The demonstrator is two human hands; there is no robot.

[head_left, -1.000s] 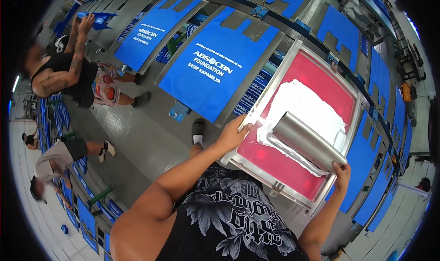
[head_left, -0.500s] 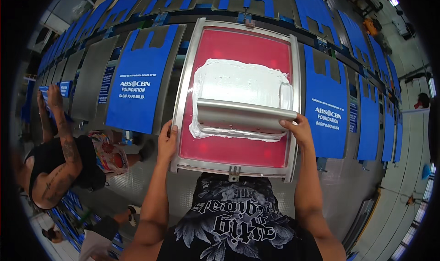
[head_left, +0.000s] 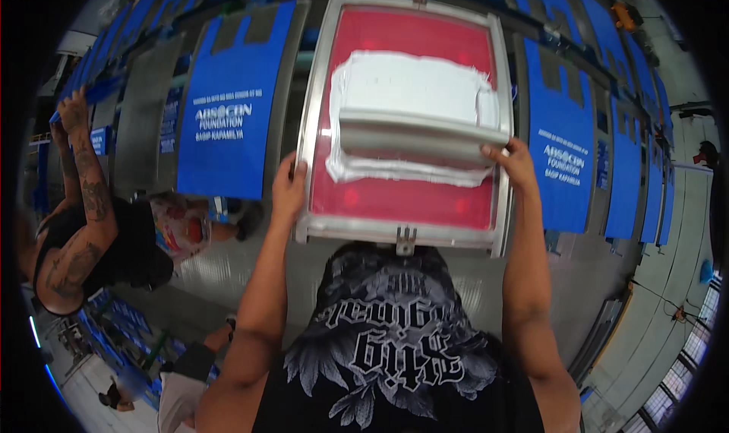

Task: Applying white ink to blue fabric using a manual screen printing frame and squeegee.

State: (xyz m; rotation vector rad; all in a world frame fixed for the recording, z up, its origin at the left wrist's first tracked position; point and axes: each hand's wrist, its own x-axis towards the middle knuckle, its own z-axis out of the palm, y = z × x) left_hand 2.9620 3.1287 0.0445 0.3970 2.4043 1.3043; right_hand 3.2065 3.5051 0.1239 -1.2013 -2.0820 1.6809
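Note:
Straight ahead of me is a screen-printing screen (head_left: 402, 203) with a metal frame and red mesh, white ink (head_left: 410, 80) spread over its middle. A metal squeegee (head_left: 414, 137) lies crosswise in the ink. My left hand (head_left: 290, 186) is closed on the frame's left edge. My right hand (head_left: 512, 163) grips the squeegee's right end beside the frame's right rail. What lies beneath the screen is hidden.
Blue printed bag pieces lie on platens to left (head_left: 224, 152) and right (head_left: 554, 197), with further rows behind. A tattooed co-worker (head_left: 99, 258) at left raises hands to blue material. Another person (head_left: 178, 402) is at lower left, above grey flooring (head_left: 220, 296).
The screen, angled at my right a second ago, now sits straight before me between two printed pieces, higher in the picture. Both hands moved with it. The view has turned.

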